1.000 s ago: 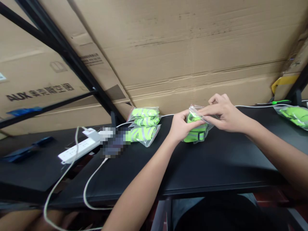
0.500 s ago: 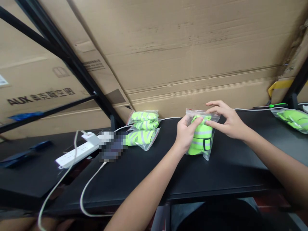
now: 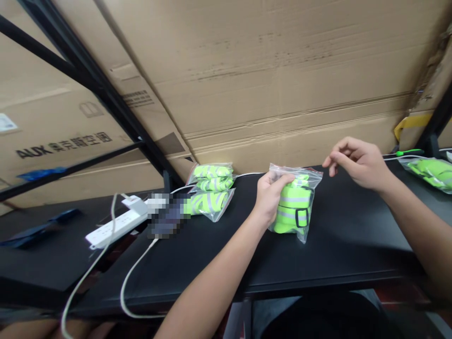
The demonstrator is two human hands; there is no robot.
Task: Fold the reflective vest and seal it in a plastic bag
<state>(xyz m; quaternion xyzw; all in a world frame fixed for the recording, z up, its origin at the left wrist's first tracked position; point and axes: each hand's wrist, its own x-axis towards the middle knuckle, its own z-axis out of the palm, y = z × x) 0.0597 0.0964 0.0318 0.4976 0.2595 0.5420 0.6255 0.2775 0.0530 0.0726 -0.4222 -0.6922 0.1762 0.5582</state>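
My left hand [image 3: 270,197] is closed on the left side of a clear zip bag [image 3: 303,233], its thumb lying across the front. Inside the bag is a folded neon-green reflective vest [image 3: 293,200] with grey stripes and a black buckle. The bag stands roughly upright above the black table, its top edge visible. To the right of the bag, my right hand [image 3: 358,165] is apart from it, loosely bent with thumb and fingers parted and nothing seen in it.
Several bagged green vests [image 3: 212,183] lie at the back, left of my hands. Another bagged vest [image 3: 432,172] is at the far right, near a green-handled tool [image 3: 409,152]. A white power strip [image 3: 116,228] and cables lie left. Cardboard [image 3: 282,84] rises behind the black table [image 3: 339,254].
My right hand has let go of the bag's top and moved away to the right. My left hand still holds the bag, which has shifted slightly down.
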